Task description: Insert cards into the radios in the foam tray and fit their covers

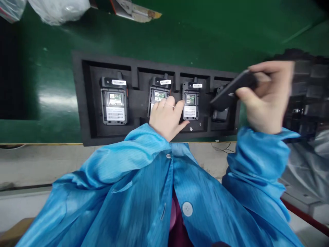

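A black foam tray (102, 137) with compartments holds several black handheld devices. At the far left lies one device (114, 101) with its back bay exposed, showing a barcode label and green circuitry. My left hand (168, 116) is open, fingers spread, over the lower part of the second device (159, 90); whether it presses on it I cannot tell. Beside its fingertips is the third device (190, 101), also exposed. My right hand (269, 92) grips a black flat piece (235, 90) with a rounded end, tilted above the rightmost device (220, 115) and partly hiding it.
The tray lies on a green table (205, 37) near its front edge. Clear plastic bags (60, 10) and a metal-and-yellow tool (140, 13) lie at the back left. Stacked black trays (308, 75) stand at the right. Small white scraps (191, 129) lie in the tray.
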`<act>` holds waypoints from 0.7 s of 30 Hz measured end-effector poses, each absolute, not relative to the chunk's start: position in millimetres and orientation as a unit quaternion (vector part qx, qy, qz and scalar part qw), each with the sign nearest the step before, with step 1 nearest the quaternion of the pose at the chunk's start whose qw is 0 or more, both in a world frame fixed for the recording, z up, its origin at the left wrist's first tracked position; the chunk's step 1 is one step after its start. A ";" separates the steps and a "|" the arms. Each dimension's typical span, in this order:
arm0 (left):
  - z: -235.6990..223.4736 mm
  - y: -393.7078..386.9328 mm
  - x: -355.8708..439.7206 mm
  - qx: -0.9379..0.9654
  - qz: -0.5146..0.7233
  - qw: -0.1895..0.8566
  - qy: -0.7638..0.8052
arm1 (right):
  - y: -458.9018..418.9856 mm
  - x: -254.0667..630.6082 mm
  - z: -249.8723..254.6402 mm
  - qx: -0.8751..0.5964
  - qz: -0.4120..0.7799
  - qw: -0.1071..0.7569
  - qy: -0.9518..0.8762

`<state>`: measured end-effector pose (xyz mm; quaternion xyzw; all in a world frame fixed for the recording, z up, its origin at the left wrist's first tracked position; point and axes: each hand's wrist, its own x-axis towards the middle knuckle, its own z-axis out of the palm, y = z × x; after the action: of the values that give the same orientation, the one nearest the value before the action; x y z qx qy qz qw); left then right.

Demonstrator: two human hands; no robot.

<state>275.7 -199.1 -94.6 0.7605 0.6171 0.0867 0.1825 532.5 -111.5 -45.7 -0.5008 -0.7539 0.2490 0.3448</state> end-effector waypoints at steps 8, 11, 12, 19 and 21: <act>-97.6 -199.9 276.1 0.760 0.094 0.177 0.618 | -110.4 467.6 -81.3 -0.399 0.443 0.233 -0.769; -97.2 -199.4 276.2 0.760 0.086 0.187 0.616 | -108.4 471.8 -83.7 -0.410 0.445 0.214 -0.766; -96.9 -199.2 276.3 0.761 0.084 0.188 0.615 | -107.7 472.3 -84.5 -0.413 0.442 0.210 -0.768; -93.4 -199.0 277.9 0.754 0.078 0.202 0.620 | -109.4 466.0 -84.8 -0.420 0.331 0.173 -0.827; -91.9 -199.0 278.5 0.749 0.071 0.208 0.625 | -111.1 464.4 -83.8 -0.433 0.282 0.150 -0.843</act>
<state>278.5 -199.0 -91.9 0.7490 0.6250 0.0709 0.2082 464.4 -111.1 -83.8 -0.4333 -0.8427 0.2819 0.1505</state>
